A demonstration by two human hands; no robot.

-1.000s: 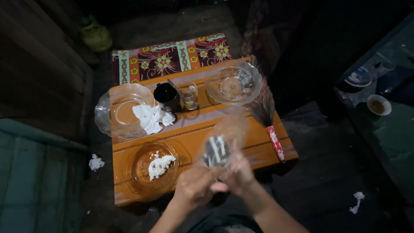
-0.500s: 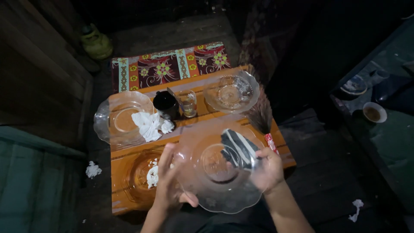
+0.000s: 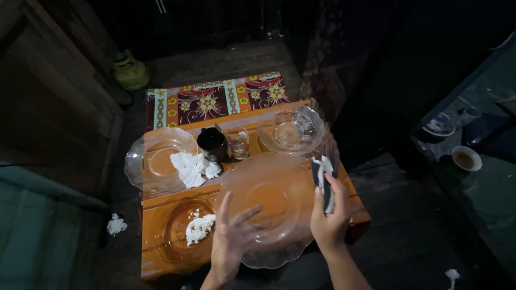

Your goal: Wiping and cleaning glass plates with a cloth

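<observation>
So your left hand (image 3: 232, 241) is spread wide, fingers splayed under the near rim of the big clear glass plate (image 3: 274, 207), propping it above the orange table (image 3: 252, 161). Your right hand (image 3: 328, 215) is pinched shut on a dark striped cloth (image 3: 322, 177), pressed at the plate's right edge. Wiping looks mid-way: the plate in hand reads clean through the middle, can't tell about the far rim. Judging from the rest, plenty left: amber glass dish (image 3: 180, 236) at front left has white crumbs in it, clear plate (image 3: 156, 161) at back left holds crumpled white tissue (image 3: 191, 167), and the clear bowl (image 3: 290, 131), black cup (image 3: 212, 144) and small glass (image 3: 238, 142) sit untouched behind.
</observation>
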